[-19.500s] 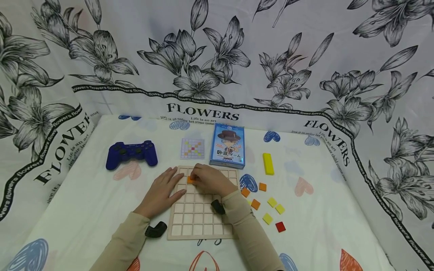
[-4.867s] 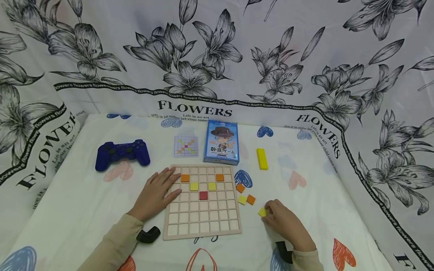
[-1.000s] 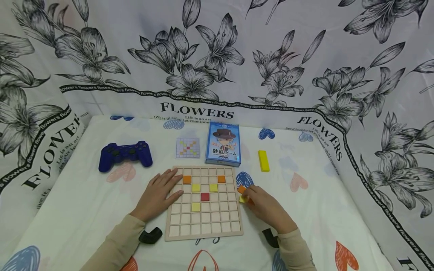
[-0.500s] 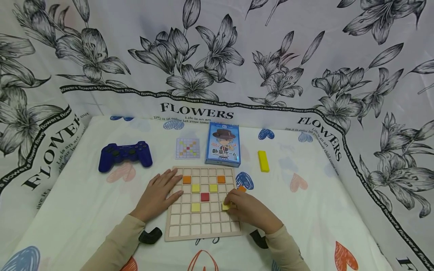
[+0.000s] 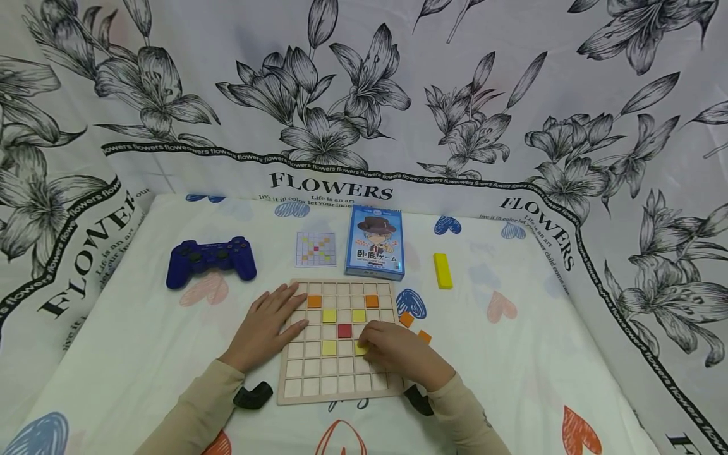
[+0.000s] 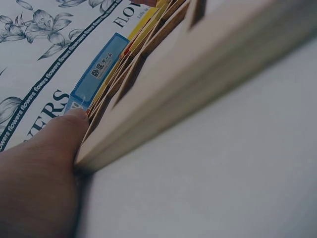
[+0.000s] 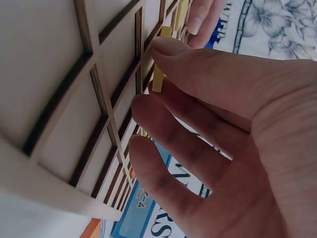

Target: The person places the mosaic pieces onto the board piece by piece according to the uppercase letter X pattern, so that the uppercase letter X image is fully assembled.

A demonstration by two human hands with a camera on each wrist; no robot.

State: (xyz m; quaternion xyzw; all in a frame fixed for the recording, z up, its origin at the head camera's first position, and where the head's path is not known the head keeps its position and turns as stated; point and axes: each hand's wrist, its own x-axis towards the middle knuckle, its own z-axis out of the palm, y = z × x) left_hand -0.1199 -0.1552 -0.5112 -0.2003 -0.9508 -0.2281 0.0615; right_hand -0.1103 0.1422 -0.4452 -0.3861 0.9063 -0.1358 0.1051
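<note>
A wooden grid board [image 5: 292, 400] lies in front of the person, with orange, yellow and red square tiles in some cells. The right hand [image 5: 398, 347] pinches a yellow tile [image 7: 158, 74] between thumb and forefinger, right at a cell below and right of the red tile [image 5: 344, 330]. In the right wrist view that tile stands on edge close to the grid bars. The left hand [image 5: 267, 332] rests with spread fingers on the board's left edge; its thumb lies along the rim in the left wrist view. Another yellow tile [image 5: 328, 348] sits in the same row.
Right of the board lie two orange tiles, one nearer [image 5: 406, 319] and one [image 5: 424, 337] partly behind the hand. Beyond the board are a patterned card [image 5: 316, 249], a blue box [image 5: 374, 243] and a yellow block [image 5: 442, 271]. A blue game controller [image 5: 212, 261] lies at the left.
Over the last second the right hand has picked up a yellow tile beside the board and carried it left over the grid. The left hand has stayed put. Earlier, other tiles were set into cells.
</note>
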